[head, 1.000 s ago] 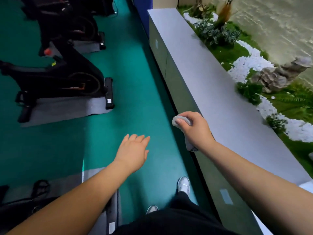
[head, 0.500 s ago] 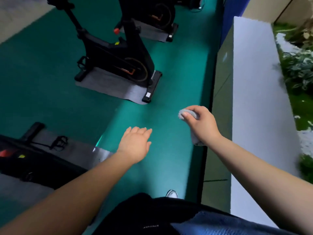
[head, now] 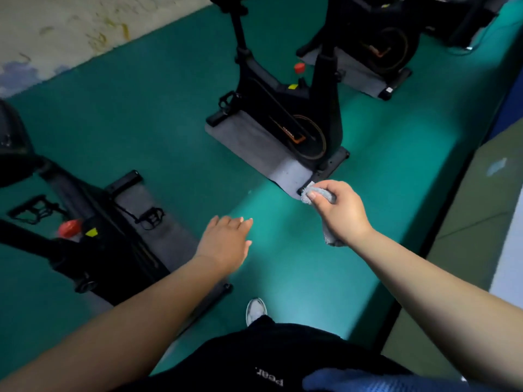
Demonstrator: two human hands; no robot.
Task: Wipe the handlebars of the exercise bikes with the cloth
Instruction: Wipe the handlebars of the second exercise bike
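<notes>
My right hand (head: 338, 212) grips a grey cloth (head: 310, 193), bunched above the thumb with a tail hanging below the palm. My left hand (head: 225, 243) is held out over the green floor, fingers straight, holding nothing. A black exercise bike (head: 285, 108) stands ahead on a grey mat; its handlebars are out of frame at the top. A second bike (head: 93, 239) with a red knob lies close at my left. A third bike (head: 379, 38) stands further back. Neither hand touches a bike.
A low grey ledge (head: 481, 222) runs along the right side. Green floor (head: 158, 108) stretches between the bikes; a pale wall (head: 70, 26) is at the top left. My shoe (head: 256, 309) and dark trousers show at the bottom.
The view has swung left, away from the ledge and planter, bringing the bikes closer and more central. Both hands keep the same pose; the cloth stays in my right hand.
</notes>
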